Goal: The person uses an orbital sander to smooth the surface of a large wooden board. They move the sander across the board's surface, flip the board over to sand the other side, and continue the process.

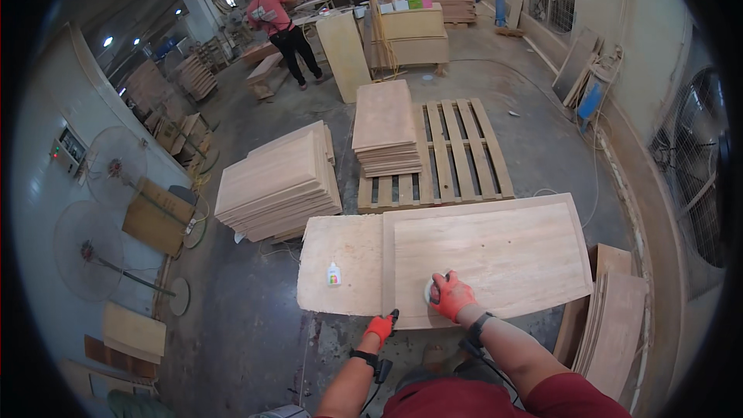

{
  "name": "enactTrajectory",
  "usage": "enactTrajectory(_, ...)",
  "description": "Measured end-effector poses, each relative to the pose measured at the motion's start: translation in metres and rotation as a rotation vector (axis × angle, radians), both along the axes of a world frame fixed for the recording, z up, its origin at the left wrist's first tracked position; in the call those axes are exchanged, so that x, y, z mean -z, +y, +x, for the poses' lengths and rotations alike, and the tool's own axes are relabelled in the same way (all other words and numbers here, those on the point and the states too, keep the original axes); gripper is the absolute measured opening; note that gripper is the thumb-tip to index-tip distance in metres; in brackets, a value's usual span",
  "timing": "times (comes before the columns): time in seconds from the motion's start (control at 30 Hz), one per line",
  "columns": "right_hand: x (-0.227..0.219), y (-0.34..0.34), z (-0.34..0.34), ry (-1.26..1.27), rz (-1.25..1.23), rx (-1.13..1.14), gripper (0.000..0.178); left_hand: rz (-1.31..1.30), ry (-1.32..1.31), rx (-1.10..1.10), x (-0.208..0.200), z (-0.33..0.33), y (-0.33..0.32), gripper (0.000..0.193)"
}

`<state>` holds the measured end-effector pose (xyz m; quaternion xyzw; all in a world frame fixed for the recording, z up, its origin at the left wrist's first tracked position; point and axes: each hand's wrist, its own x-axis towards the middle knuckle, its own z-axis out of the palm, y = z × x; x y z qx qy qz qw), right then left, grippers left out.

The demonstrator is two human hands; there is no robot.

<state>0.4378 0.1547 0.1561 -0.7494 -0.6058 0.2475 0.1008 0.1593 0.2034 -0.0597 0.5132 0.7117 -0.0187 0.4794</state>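
Note:
A large pale wooden panel [495, 248] with a raised border lies in front of me. My right hand [453, 298], in a red glove, is closed over a pale round object [428, 289] resting on the panel near its left end. The glove covers most of that object, so its exact kind is hidden. My left hand [379, 327], also red-gloved, closes at the panel's near edge, close to its left corner, with dark fingertips over the edge. Left of the panel, a small white bottle [333, 274] with a coloured label lies on a rough board [321, 236].
Beyond are a stack of panels [279, 174], another stack [385, 116] and a slatted pallet [457, 147]. Boards [619, 317] lean at the right. Pedestal fans [89, 251] stand left; a large wall fan [700, 162] is right. A person in pink [271, 14] stands farther off.

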Motion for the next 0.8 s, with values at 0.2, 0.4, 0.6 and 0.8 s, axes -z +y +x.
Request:
enactTrajectory(0.2, 0.012, -0.004, 0.063, -0.06, 0.05, 0.131, 0.059, -0.069, -0.131, -0.094, -0.053, 0.03, -0.009, 0.067)
enactTrajectory(0.4, 0.014, -0.029, 0.163, -0.129, 0.045, 0.369, 0.065, -0.011, -0.002, -0.007, -0.024, 0.015, -0.003, 0.067)
enactTrajectory(0.6, 0.013, -0.077, 0.254, -0.174, 0.018, 0.59, 0.072, -0.108, 0.021, 0.046, -0.045, 0.019, 0.002, 0.067)
enactTrajectory(0.8, 0.043, -0.111, 0.318, -0.208, 0.048, 0.78, 0.08, -0.117, -0.053, -0.061, -0.064, 0.021, -0.009, 0.067)
